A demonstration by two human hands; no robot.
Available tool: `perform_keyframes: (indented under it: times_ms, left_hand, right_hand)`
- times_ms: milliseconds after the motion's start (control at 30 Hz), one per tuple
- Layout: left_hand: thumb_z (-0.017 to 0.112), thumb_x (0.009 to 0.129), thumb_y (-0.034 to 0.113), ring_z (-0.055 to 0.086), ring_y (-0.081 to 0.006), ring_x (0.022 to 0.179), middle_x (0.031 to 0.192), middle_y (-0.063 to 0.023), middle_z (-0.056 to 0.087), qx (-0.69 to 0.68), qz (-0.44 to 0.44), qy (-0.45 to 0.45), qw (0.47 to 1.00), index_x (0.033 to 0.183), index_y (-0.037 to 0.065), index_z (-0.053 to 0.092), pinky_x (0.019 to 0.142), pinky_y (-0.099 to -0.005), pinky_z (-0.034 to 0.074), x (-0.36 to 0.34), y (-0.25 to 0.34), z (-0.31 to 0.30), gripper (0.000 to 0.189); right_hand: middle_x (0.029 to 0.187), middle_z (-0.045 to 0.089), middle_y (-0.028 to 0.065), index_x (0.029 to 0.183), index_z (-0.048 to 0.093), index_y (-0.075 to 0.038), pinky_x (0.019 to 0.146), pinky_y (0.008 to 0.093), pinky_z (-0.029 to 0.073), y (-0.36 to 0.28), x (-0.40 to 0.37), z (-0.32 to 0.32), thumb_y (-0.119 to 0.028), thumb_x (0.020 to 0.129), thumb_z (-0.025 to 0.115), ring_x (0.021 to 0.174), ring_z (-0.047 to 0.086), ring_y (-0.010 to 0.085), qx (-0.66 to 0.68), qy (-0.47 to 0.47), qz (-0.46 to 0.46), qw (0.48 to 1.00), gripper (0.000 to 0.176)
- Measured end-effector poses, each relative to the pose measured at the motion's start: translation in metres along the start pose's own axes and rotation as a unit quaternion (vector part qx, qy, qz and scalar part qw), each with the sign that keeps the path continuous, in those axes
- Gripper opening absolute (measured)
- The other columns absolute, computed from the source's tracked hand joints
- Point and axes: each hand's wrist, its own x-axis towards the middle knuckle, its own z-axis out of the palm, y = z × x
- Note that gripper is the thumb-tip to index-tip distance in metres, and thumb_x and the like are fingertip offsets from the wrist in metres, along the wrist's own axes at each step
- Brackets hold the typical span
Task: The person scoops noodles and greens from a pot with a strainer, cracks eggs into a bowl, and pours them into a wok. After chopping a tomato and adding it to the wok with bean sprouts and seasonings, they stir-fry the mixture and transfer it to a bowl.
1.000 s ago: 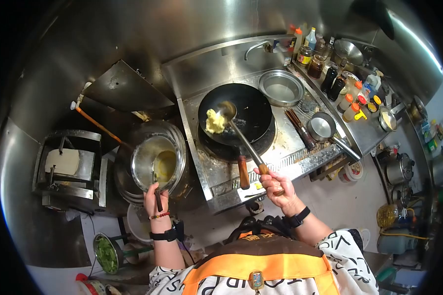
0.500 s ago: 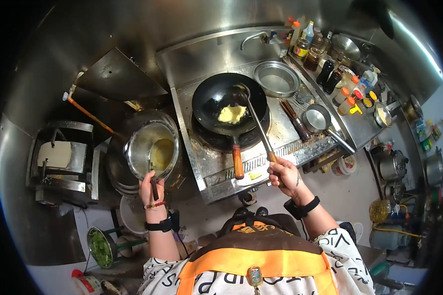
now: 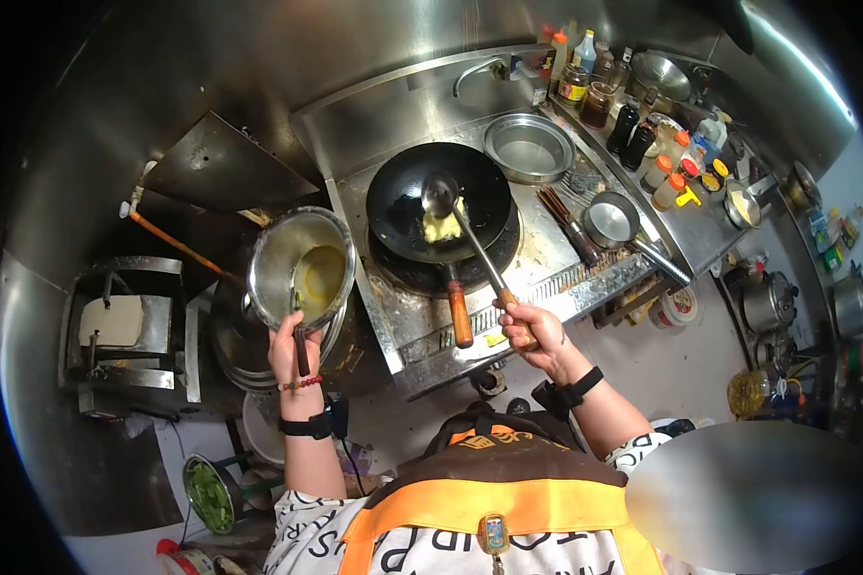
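Observation:
A black wok point(image 3: 403, 192) with a wooden handle point(image 3: 460, 316) sits on the stove. Pale yellow egg point(image 3: 441, 228) lies in the wok, partly under the bowl of a metal ladle point(image 3: 440, 192). My right hand point(image 3: 531, 333) is wrapped round the ladle's wooden grip. At the left, my left hand point(image 3: 286, 352) grips the rim of a steel bowl point(image 3: 270, 268), together with the dark handle of a utensil point(image 3: 302, 352) that rests in it. Some yellow liquid point(image 3: 321, 276) is in the bottom of this tilted bowl.
Behind the wok stands a steel basin point(image 3: 529, 149), with a small saucepan point(image 3: 611, 220) to its right. Sauce bottles point(image 3: 626, 125) and jars crowd the right counter. A colander of green leaves point(image 3: 211, 494) is at the lower left. A large blurred patch covers the lower right.
The ladle's bowl has moved left from the wok's right side to the egg. My right hand has shifted left with it. The steel bowl has risen slightly.

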Motion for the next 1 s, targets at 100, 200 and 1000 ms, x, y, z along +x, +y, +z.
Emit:
perform_keyframes:
  times_ms: [100,200,1000]
  left_hand:
    - [0.054,0.073,-0.008,0.061,-0.0264,0.087,0.101,-0.0119,0.056,0.007,-0.009,-0.020,1.000,0.112,0.005,0.049,0.071,-0.0392,0.055,0.006,0.005,0.011,0.041]
    - [0.053,0.074,-0.010,0.060,-0.0272,0.089,0.103,-0.0123,0.056,0.021,-0.025,-0.070,0.997,0.115,0.005,0.047,0.074,-0.0421,0.054,0.018,0.004,0.021,0.043]
    - [0.051,0.078,-0.009,0.063,-0.0233,0.079,0.093,-0.0137,0.060,0.282,-0.371,-0.405,0.786,0.105,0.004,0.050,0.065,-0.0377,0.056,-0.143,-0.409,0.393,0.030]
  right_hand:
    - [0.069,0.049,0.0046,0.098,0.049,0.002,0.040,0.0178,0.035,0.002,0.009,-0.005,-0.005,0.086,0.051,0.047,0.041,0.0064,-0.040,0.036,0.002,0.999,0.015]
    - [0.066,0.051,0.0048,0.103,0.051,0.002,0.041,0.0211,0.038,0.005,0.000,0.003,-0.006,0.085,0.052,0.047,0.045,0.0082,-0.214,0.061,-0.055,0.973,0.020]
    - [0.102,0.056,0.0237,0.118,0.046,0.002,0.084,0.0399,0.044,-0.137,-0.065,-0.208,-0.014,0.078,0.061,0.097,0.054,0.0375,-0.652,-0.010,-0.371,0.661,0.046]
